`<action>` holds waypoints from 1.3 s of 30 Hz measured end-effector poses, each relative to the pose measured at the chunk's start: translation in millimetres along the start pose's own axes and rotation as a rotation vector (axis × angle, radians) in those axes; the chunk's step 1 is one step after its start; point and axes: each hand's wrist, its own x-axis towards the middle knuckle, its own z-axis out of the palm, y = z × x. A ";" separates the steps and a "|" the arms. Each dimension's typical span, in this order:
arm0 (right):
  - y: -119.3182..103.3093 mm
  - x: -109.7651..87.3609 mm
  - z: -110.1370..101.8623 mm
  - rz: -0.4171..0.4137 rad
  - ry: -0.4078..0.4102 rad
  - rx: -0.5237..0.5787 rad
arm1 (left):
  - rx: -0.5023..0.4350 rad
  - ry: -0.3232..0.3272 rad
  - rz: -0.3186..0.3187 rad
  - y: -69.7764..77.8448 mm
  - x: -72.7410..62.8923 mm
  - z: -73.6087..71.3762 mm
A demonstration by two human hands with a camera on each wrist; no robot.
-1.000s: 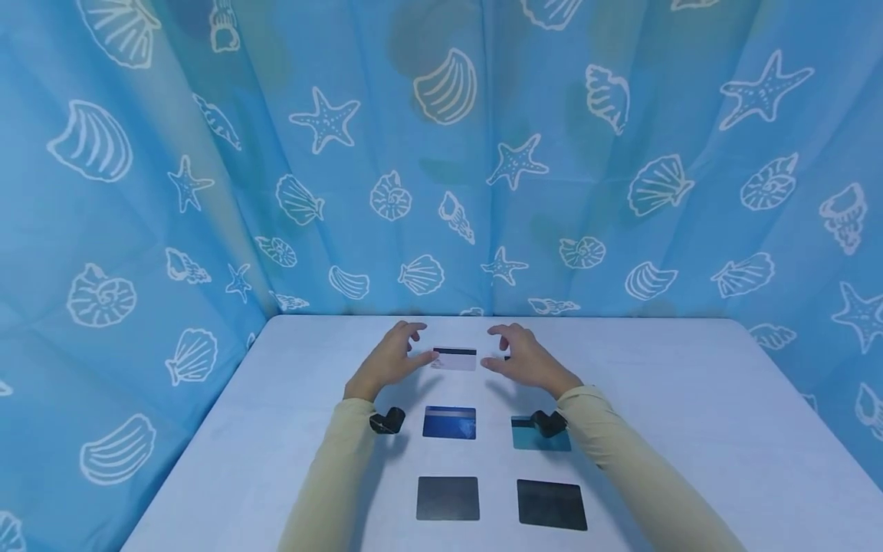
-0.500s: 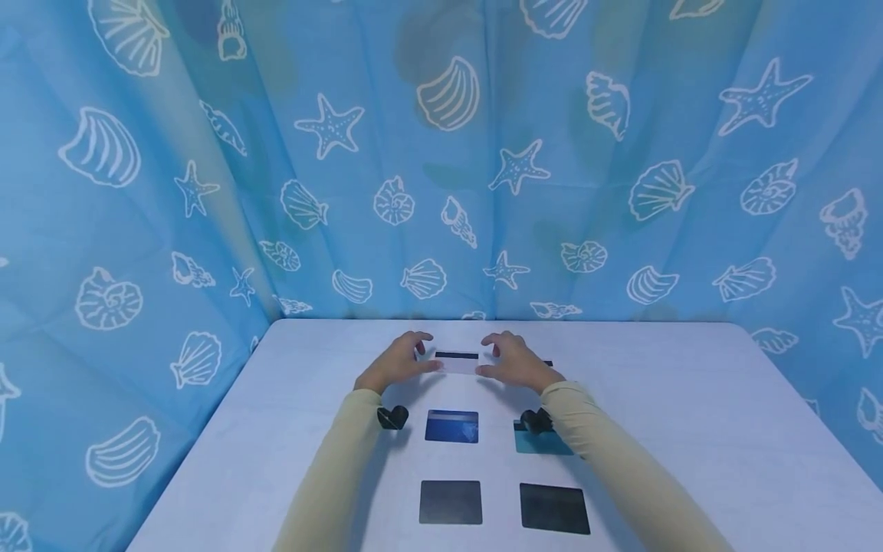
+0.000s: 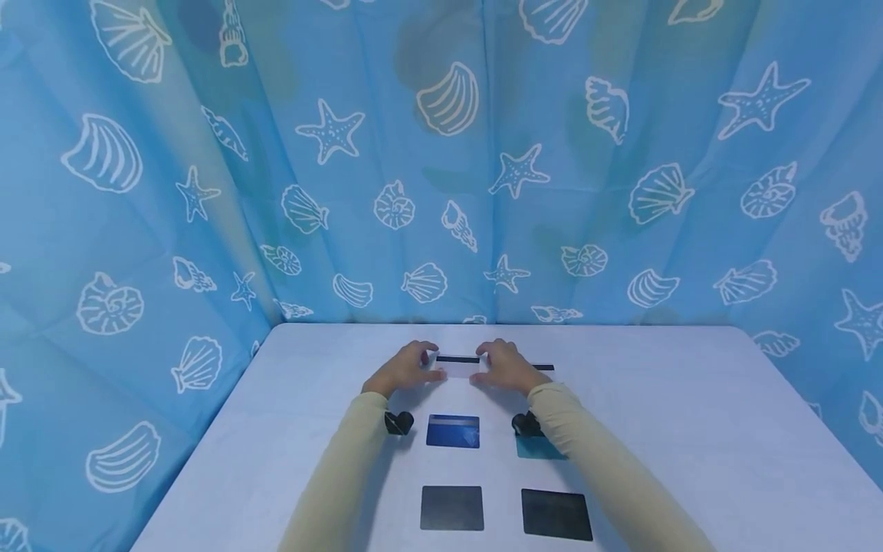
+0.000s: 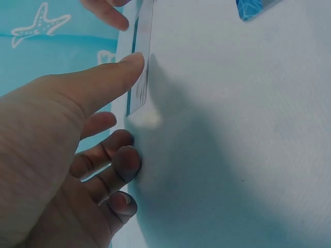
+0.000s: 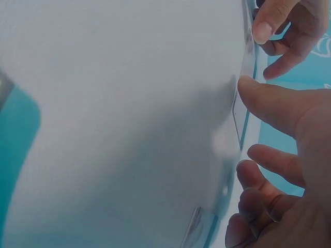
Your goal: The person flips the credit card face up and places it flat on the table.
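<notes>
A white card (image 3: 457, 369) with a black stripe lies at the far part of the table, between both hands. My left hand (image 3: 407, 367) is at its left end, thumb tip (image 4: 135, 61) overlapping the card in the left wrist view, the fingers loosely bent by the far corner. On the other end, my right hand (image 3: 507, 368) mirrors this, thumb tip (image 5: 246, 83) right at the near edge and index finger (image 5: 258, 153) beside the corner. Behind the right hand a second white card (image 3: 544, 368) with a black stripe is mostly hidden.
Nearer on the white table (image 3: 648, 399) lie a blue card (image 3: 453, 432), a teal card (image 3: 540, 448) partly covered by the right wrist's camera, a grey card (image 3: 451, 507) and a black card (image 3: 556, 514). A blue shell-patterned curtain (image 3: 386, 153) hangs behind.
Both hands have come inward from either side of the white card, their fingertips now close at its corners. The cards keep their places on the table.
</notes>
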 end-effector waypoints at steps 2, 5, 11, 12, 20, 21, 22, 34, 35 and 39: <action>-0.1 0.3 1.5 0.016 -0.003 -0.003 | 0.002 -0.004 -0.010 0.0 0.7 0.9; -0.6 0.7 2.1 0.033 0.001 -0.007 | 0.003 -0.006 -0.018 0.5 2.0 1.6; -3.0 3.0 3.6 0.041 -0.002 -0.011 | 0.009 -0.003 -0.039 2.2 0.8 1.6; -3.2 3.2 4.1 0.042 -0.003 -0.011 | 0.004 -0.003 -0.041 2.6 0.2 1.6; -5.2 3.2 4.6 0.064 -0.025 0.014 | -0.003 -0.008 -0.035 2.8 -2.0 2.2; -5.4 3.3 4.4 0.063 -0.028 0.014 | -0.003 -0.008 -0.038 3.1 -2.1 2.2; -5.5 3.3 4.1 0.061 -0.029 0.014 | -0.001 -0.010 -0.043 3.6 -2.5 2.2; -6.5 0.2 4.6 0.053 -0.023 0.005 | 0.005 -0.006 -0.073 6.6 -6.0 4.1; -6.8 -0.3 5.1 0.058 -0.023 0.008 | 0.004 -0.004 -0.074 6.2 -6.3 4.4; -7.3 -1.9 4.4 0.050 -0.020 0.007 | -0.004 0.001 -0.073 6.1 -7.3 5.2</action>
